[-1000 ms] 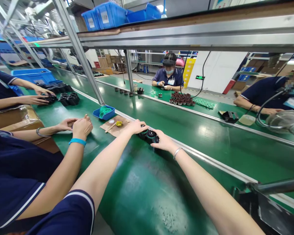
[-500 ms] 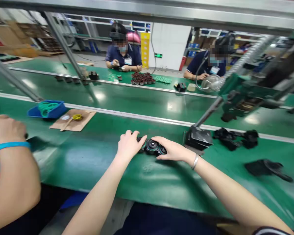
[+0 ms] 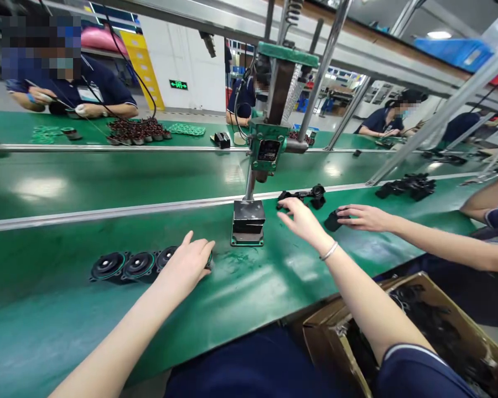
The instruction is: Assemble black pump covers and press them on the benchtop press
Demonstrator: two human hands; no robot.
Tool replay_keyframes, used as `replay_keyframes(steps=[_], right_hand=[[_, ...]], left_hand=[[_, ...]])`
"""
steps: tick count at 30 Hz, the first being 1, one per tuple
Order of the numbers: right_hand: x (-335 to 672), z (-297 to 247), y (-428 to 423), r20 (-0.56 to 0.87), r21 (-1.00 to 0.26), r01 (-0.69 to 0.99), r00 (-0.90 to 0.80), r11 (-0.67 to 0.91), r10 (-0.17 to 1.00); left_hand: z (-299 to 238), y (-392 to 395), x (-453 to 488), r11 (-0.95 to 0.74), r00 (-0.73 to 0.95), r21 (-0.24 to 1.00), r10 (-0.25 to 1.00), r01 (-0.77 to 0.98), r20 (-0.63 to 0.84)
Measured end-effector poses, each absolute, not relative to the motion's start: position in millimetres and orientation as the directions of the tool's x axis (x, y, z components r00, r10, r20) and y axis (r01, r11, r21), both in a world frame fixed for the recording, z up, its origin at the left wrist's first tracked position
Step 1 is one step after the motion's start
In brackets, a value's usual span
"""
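Observation:
A row of black round housings with green rings lies on the green bench at left. My left hand is closed over the right end of that row, covering part of it. Part of a green-ringed housing shows between its fingers and thumb. My right hand, a bracelet on its wrist, is held out over the bench with fingers apart and nothing in them. Just beyond its fingertips lie black brackets, partly hidden by the hand.
Between my hands stands a press with a black base block. A co-worker's hand at right is on a black part. An open cardboard box of black parts sits below the bench edge. More black parts lie farther right.
The view has swung right. My right hand has let go of the row of housings and moved right, past the press, toward the black brackets. My left hand stays at the row.

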State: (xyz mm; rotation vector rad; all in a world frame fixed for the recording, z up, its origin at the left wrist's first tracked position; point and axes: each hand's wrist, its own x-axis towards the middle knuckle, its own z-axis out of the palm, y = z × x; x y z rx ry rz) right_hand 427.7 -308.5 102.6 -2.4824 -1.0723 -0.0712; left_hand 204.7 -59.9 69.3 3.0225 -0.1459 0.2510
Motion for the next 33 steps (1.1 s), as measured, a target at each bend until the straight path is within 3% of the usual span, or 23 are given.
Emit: replay_keyframes(steps=[5, 10, 17, 21, 25, 33], right_hand=[[510, 67, -335, 0.219, -0.381, 0.532, 0.847, -0.756, 0.485], [508, 31, -365, 0.187, -0.409, 0.529, 0.846, -0.744, 0.499], [422, 4, -405, 0.238, -0.556, 0.552, 0.822, -0.621, 0.518], [385, -5, -407, 0.242, -0.602, 0.542, 0.824, -0.587, 0.512], [373, -2, -396, 0.305, -0.559, 0.651, 0.737, -0.513, 0.602], [366, 2, -384, 0.277, -0.314, 0.853, 0.502, -0.417, 0.819]], left_hand=[[63, -94, 207, -0.88, 0.984, 0.447, -0.109, -0.162, 0.141], [38, -129, 209, -0.693, 0.979, 0.712, 0.05, -0.109, 0.199], [3, -143, 207, -0.363, 0.95, 0.932, 0.286, -0.012, 0.123], [-5, -153, 209, -0.188, 0.94, 0.982, 0.334, -0.002, 0.066], [-9, -160, 209, -0.188, 0.942, 0.982, 0.327, -0.02, 0.082], [-13, -160, 206, -0.293, 0.941, 0.953, 0.293, -0.077, 0.167]])
